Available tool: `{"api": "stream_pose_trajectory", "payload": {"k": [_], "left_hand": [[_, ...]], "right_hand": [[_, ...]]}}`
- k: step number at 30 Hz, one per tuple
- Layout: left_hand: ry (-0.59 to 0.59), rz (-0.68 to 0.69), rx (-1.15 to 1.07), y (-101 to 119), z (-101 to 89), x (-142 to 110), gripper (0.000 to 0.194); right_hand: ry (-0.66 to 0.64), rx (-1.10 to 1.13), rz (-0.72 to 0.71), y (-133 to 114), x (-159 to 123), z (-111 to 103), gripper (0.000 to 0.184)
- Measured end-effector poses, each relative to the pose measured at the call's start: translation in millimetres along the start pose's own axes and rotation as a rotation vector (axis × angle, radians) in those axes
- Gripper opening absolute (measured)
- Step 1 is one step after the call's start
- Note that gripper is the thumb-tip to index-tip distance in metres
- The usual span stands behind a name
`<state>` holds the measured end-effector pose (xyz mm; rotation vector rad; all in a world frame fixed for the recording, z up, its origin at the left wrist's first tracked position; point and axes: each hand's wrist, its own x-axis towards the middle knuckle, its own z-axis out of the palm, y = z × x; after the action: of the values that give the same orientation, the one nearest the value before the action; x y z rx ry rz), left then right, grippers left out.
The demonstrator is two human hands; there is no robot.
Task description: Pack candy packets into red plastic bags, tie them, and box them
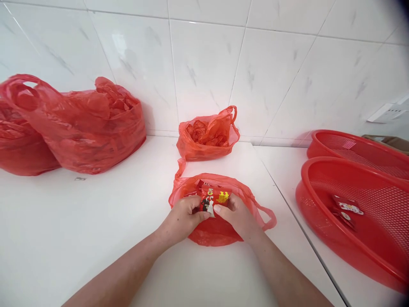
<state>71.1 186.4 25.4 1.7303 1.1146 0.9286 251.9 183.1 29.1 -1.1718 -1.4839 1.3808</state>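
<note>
Both my hands meet over a small red plastic bag [223, 230] lying on the white table [79, 238]. My left hand [182, 218] and my right hand [238, 215] pinch a small red packet [213, 200] between their fingertips, just above the bag's open mouth. The packet carries a printed picture of two figures and yellow characters. The bag's handle loop sticks out to the right.
A second small red bag [207, 136] stands behind, against the tiled wall. Two big stuffed red bags [83, 128] sit at the left. At the right are two red mesh baskets [319, 204]; the nearer one holds a few red packets [347, 211].
</note>
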Motion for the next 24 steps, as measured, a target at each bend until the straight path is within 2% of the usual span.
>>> {"api": "stream_pose_trajectory", "payload": {"k": [3,6,8,11,13,15,18,19,22,24], "left_hand": [[-0.090,-0.033,0.025,1.0,1.4,-1.5,0.020],[-0.102,-0.018,0.064,2.1,-1.1,-1.6,0.022],[-0.074,-0.014,0.099,1.4,-6.0,-0.3,0.024],[0.054,-0.040,0.175,-2.2,-16.9,3.0,0.034],[0.128,-0.047,0.259,-4.9,-24.0,5.0,0.035],[0.118,-0.032,0.373,-6.9,-28.9,6.2,0.028],[0.012,0.004,0.543,-8.8,-30.7,6.6,0.021],[-0.010,0.015,0.588,-9.4,-30.1,6.6,0.025],[-0.044,0.014,0.679,-12.1,-26.7,6.4,0.050],[-0.055,-0.007,0.707,-14.1,-24.6,6.3,0.056]], "right_hand": [[-0.039,0.043,-0.037,-1.3,-0.3,-0.7,0.016],[-0.030,0.028,-0.057,-4.2,-1.4,-4.0,0.017],[0.054,0.003,-0.044,-5.8,-1.6,-7.9,0.019],[0.259,-0.068,-0.020,-6.1,-0.5,-14.3,0.025],[0.331,-0.126,-0.013,-5.4,0.5,-17.3,0.025],[0.324,-0.172,0.002,-5.5,0.9,-18.2,0.019],[0.275,-0.215,0.014,-7.6,0.3,-17.1,0.017],[0.258,-0.224,0.006,-8.2,-0.1,-16.8,0.016],[0.183,-0.257,0.030,-7.5,-0.9,-16.6,0.010],[0.118,-0.300,0.086,-4.6,-1.2,-16.6,0.004]]}}
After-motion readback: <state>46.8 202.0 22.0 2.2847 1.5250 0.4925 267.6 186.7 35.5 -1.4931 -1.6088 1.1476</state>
